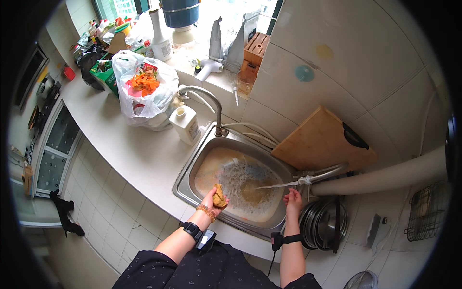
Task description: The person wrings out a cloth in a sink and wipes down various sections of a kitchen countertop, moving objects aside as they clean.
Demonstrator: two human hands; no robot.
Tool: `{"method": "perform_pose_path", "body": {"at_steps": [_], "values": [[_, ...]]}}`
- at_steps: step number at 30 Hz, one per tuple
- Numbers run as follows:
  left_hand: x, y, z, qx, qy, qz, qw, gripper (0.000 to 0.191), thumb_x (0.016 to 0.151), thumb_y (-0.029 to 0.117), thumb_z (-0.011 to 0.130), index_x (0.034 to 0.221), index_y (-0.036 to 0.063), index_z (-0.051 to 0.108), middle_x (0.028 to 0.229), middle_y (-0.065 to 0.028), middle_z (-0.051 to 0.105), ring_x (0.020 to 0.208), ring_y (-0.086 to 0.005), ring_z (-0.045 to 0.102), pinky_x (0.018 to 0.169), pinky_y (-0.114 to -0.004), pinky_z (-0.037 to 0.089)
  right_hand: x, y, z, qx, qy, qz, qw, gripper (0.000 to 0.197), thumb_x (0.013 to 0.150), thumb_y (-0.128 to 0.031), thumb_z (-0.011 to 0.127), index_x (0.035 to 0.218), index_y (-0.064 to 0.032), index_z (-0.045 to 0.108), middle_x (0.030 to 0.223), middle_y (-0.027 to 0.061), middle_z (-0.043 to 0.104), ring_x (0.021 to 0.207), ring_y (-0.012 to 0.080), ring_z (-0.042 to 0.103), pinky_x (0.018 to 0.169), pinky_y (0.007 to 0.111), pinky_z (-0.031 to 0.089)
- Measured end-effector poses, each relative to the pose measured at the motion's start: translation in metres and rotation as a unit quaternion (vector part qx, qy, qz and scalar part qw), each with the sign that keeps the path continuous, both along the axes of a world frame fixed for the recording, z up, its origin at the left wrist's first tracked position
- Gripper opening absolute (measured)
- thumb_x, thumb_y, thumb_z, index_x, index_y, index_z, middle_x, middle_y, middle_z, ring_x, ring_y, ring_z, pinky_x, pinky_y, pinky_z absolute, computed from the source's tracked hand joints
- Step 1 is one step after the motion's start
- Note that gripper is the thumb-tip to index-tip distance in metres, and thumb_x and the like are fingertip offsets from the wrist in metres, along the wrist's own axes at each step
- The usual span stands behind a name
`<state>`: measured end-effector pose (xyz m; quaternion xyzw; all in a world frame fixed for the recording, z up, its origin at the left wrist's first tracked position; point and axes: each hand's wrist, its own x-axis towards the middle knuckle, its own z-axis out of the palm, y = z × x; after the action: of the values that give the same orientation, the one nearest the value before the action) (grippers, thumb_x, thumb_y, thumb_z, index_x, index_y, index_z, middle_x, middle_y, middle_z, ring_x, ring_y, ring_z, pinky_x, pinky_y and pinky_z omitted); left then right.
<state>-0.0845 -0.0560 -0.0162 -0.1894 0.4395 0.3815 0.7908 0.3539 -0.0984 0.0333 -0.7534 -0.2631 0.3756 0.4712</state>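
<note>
My left hand is closed around a crumpled yellow-brown cloth or sponge at the near left rim of a stainless steel sink. Cloudy, foamy water fills much of the basin, and what lies beneath the surface is hidden. From the curved faucet on the right, a stream of water runs into the basin. My right hand is raised at the sink's right side, just below the faucet's outlet, with its fingers curled; whether it touches or holds anything there is unclear.
A second faucet rises behind the sink, beside an uncapped white plastic jug. Farther left stands a plastic bag with orange peelings. A wooden cutting board leans against the wall. Metal pans or bowls stand right of my right forearm.
</note>
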Motion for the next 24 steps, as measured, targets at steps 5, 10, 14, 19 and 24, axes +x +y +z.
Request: {"method": "perform_pose_path", "body": {"at_steps": [5,10,14,19,24], "values": [[-0.019,-0.004,-0.007,-0.012,0.011,0.018,1.000,0.066,0.124,0.054,0.072,0.169,0.0080,0.058,0.140,-0.0260,0.075,0.117,-0.0506,0.079,0.102,-0.062,0.072,-0.074,0.016,0.014,0.041,0.285,0.043,0.957,0.036,0.130,-0.021,0.070,0.164,-0.0114,0.077,0.144,0.0040,0.086,0.121,0.0119,0.081,0.099,0.030,0.064],[-0.016,-0.004,-0.002,0.000,0.014,0.017,1.000,0.062,0.125,0.054,0.070,0.164,0.0064,0.061,0.133,-0.0258,0.077,0.116,-0.0497,0.079,0.100,-0.062,0.072,-0.067,0.017,-0.008,0.046,0.191,0.104,0.975,0.038,0.130,-0.019,0.069,0.165,-0.0121,0.078,0.147,0.0010,0.086,0.125,0.0115,0.079,0.101,0.030,0.062],[-0.018,-0.001,0.000,-0.010,0.002,0.026,1.000,0.059,0.125,0.054,0.070,0.160,0.0068,0.062,0.126,-0.0244,0.079,0.112,-0.0480,0.080,0.098,-0.061,0.072,-0.038,-0.029,-0.056,-0.044,0.114,0.058,0.991,0.037,0.130,-0.021,0.069,0.163,-0.0120,0.080,0.148,-0.0012,0.085,0.124,0.0116,0.076,0.102,0.030,0.059],[-0.013,0.002,0.000,-0.004,0.006,0.017,1.000,0.059,0.126,0.055,0.069,0.160,0.0071,0.062,0.125,-0.0236,0.080,0.108,-0.0462,0.081,0.096,-0.059,0.072,-0.038,-0.029,-0.068,-0.081,0.132,0.039,0.987,0.038,0.129,-0.018,0.068,0.165,-0.0094,0.078,0.157,0.0007,0.082,0.132,0.0163,0.075,0.109,0.031,0.058],[-0.023,-0.007,-0.003,0.000,0.011,0.014,1.000,0.060,0.126,0.056,0.069,0.161,0.0073,0.062,0.126,-0.0231,0.079,0.108,-0.0456,0.081,0.095,-0.059,0.072,-0.080,0.015,-0.043,0.045,0.005,0.152,0.987,0.043,0.127,-0.010,0.069,0.170,-0.0078,0.073,0.167,0.0068,0.076,0.148,0.0190,0.071,0.122,0.034,0.056]]}}
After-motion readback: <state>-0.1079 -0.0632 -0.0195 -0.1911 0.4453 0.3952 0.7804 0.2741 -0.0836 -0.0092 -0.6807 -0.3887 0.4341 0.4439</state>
